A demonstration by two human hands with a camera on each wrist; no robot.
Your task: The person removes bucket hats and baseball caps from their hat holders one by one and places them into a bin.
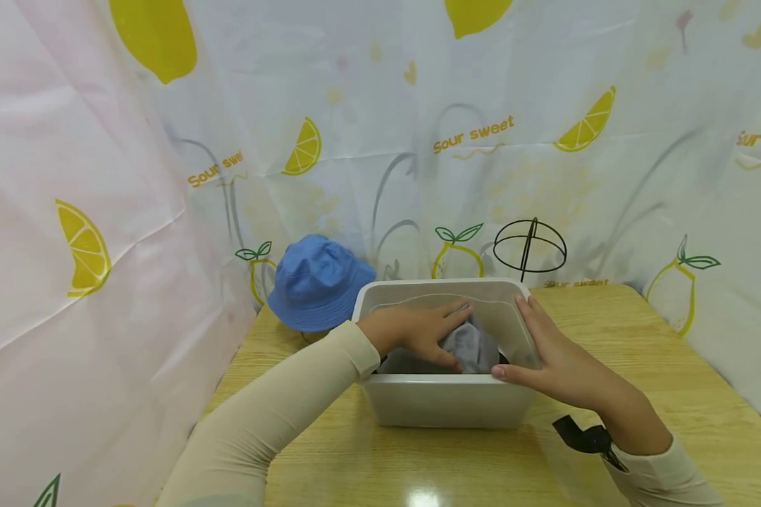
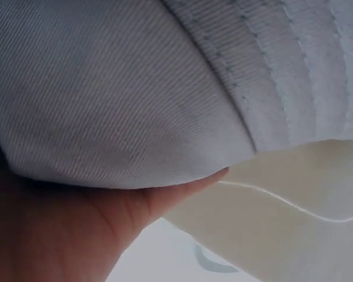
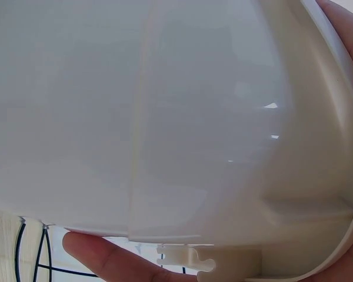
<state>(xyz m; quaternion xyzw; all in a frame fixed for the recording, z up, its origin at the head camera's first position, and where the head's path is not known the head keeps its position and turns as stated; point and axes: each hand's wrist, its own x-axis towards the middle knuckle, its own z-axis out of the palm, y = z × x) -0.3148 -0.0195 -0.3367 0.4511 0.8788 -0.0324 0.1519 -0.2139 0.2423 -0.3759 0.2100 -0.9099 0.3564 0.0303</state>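
Observation:
A white plastic bin (image 1: 447,403) stands on the table. Inside it is a grey bucket hat (image 1: 471,350), whose twill crown and stitched brim (image 2: 288,76) fill most of the left wrist view. My left hand (image 1: 415,333) reaches over the bin's left side and grips the hat, fingers spread across the far side and thumb at the near side. My right hand (image 1: 559,362) holds the bin's right front corner, thumb on the front rim and fingers along the right rim. In the right wrist view the bin's smooth outer wall (image 3: 206,117) is close up.
Behind the bin at left, a blue bucket hat (image 1: 320,282) sits on a stand. A bare black wire hat stand (image 1: 530,246) rises behind the bin's right side. The wooden table (image 1: 634,352) meets a lemon-printed curtain (image 1: 355,84) at the back and left.

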